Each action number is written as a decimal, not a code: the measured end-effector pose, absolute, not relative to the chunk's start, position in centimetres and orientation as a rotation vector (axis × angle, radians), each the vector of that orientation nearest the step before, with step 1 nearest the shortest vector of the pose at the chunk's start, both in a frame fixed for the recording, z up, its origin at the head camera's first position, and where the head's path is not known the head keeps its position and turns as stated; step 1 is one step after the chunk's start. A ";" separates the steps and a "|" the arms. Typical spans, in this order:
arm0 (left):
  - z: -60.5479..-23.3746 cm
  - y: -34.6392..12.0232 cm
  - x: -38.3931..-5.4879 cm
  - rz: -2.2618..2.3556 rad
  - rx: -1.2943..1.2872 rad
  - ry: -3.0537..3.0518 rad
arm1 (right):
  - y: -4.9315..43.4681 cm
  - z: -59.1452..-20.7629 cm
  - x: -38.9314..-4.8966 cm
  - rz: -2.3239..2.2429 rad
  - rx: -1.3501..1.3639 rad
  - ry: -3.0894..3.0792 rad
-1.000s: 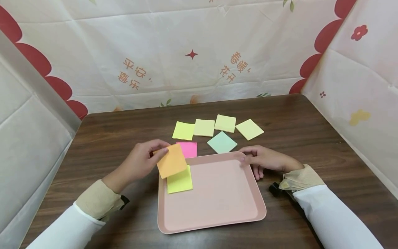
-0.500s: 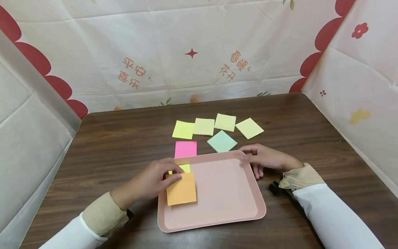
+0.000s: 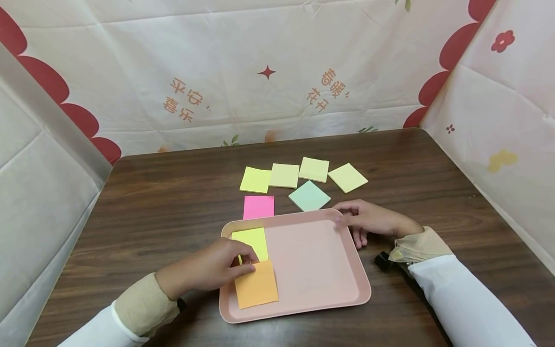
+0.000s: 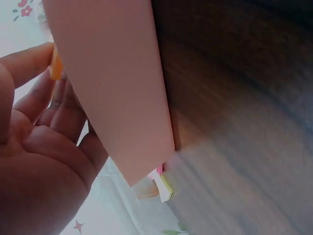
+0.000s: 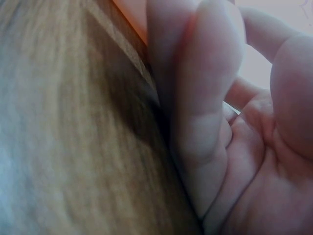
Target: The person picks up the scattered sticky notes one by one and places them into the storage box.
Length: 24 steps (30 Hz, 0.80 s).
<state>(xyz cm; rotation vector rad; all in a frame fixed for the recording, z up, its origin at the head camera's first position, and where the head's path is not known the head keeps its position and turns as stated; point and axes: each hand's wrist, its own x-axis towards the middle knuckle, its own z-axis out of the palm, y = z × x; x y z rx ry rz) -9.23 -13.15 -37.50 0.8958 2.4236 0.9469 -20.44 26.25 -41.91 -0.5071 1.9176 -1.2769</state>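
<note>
My left hand (image 3: 214, 266) pinches an orange sticky note pad (image 3: 258, 288) by its far edge, low over the near left corner of a pink tray (image 3: 316, 260). In the left wrist view, thumb and fingers hold the orange pad (image 4: 56, 67) just past the tray wall (image 4: 110, 93). Beyond it in the tray lies a yellow sticky note pad (image 3: 253, 238), partly covered by my fingers. My right hand (image 3: 376, 221) holds the tray at its far right corner, thumb over the rim. In the right wrist view, curled fingers (image 5: 208, 88) hide most of the tray.
Behind the tray lie a pink pad (image 3: 258, 207) and a mint green pad (image 3: 310, 196). Farther back, a bright yellow pad (image 3: 255, 180) and several pale yellow pads (image 3: 284, 175) form a row on the brown table (image 3: 173, 193). A patterned cloth (image 3: 217, 58) hangs behind.
My left hand has carried the orange pad toward me, from over the yellow pad at the tray's far left to the near left corner. The right hand has stayed at the tray corner.
</note>
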 end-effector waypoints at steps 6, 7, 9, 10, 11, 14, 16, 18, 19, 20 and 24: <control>-37.4 -13.0 -9.2 0.809 0.967 2.498 | 26.2 -41.8 -20.5 -1.268 -0.497 1.927; -37.4 -13.0 -9.2 0.779 0.974 2.510 | 26.2 -41.7 -20.5 -1.268 -0.496 1.927; -37.5 -12.9 -9.1 0.722 0.983 2.529 | 26.2 -41.7 -20.5 -1.268 -0.495 1.920; -37.5 -12.9 -9.1 0.696 0.986 2.537 | 26.2 -41.7 -20.5 -1.270 -0.498 1.918; -37.5 -12.9 -9.1 0.680 0.982 2.541 | 26.2 -41.7 -20.5 -1.272 -0.503 1.917; -37.6 -12.8 -9.0 0.631 1.001 2.569 | 26.2 -41.7 -20.5 -1.276 -0.512 1.919; -37.7 -12.8 -9.0 0.578 1.041 2.613 | 26.2 -41.7 -20.6 -1.278 -0.515 1.924; -37.8 -12.7 -8.9 0.479 1.106 2.669 | 26.2 -41.7 -20.6 -1.279 -0.509 1.922; -37.8 -12.7 -8.9 0.421 1.140 2.698 | 26.2 -41.7 -20.5 -1.278 -0.506 1.920; -37.8 -12.6 -8.8 0.365 1.169 2.721 | 26.2 -41.8 -20.5 -1.277 -0.504 1.916; -37.9 -12.6 -8.6 0.204 1.245 2.781 | 26.2 -41.8 -20.5 -1.272 -0.499 1.916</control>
